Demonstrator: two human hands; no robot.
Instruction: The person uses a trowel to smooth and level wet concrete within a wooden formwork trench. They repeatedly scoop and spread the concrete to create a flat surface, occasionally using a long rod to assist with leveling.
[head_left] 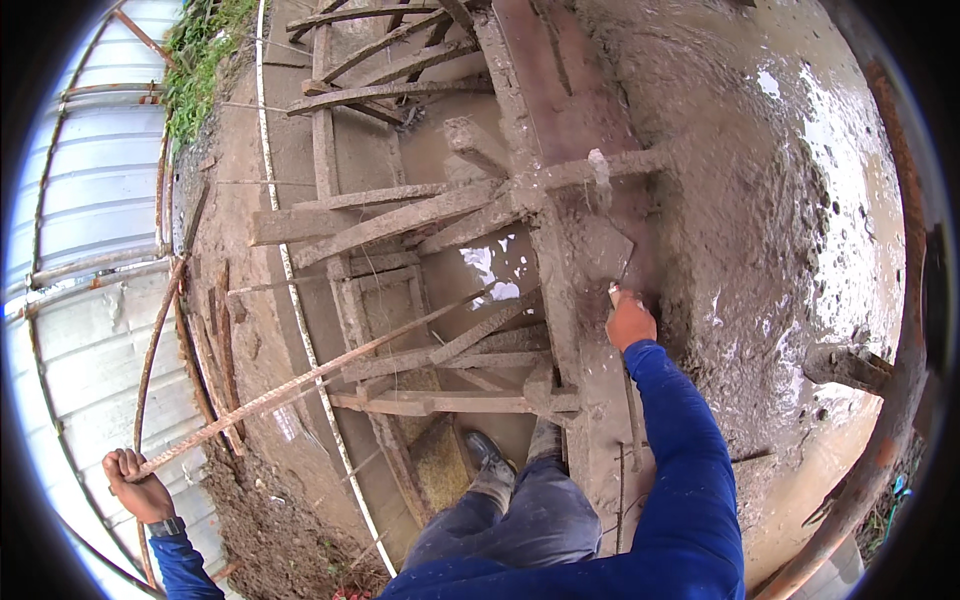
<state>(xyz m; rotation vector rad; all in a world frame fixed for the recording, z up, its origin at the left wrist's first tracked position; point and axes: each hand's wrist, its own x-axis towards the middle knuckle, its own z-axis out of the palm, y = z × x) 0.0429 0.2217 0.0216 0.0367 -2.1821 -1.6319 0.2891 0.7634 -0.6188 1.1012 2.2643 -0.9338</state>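
Note:
At the lower left, my left hand (140, 487) is closed round the near end of a long ribbed bar (290, 385), which looks like rebar. The bar slants up and right across the timber formwork (430, 402), its far end over the puddle inside the frame. My right hand (632, 320) grips the handle of a pointed trowel (608, 243) right of centre. The trowel's blade lies flat against the wet grey concrete (590, 340) in the narrow strip beside the formwork's long board. Wet cement coats much of the blade, blurring its outline.
My boots (488, 455) stand inside the timber frame. Crossed braces (400, 215) rise on its left. A white pipe (290, 270) runs along the left bank, next to corrugated metal sheeting (85, 220). Wet mud (740, 230) and a rusty pole (885, 430) lie right.

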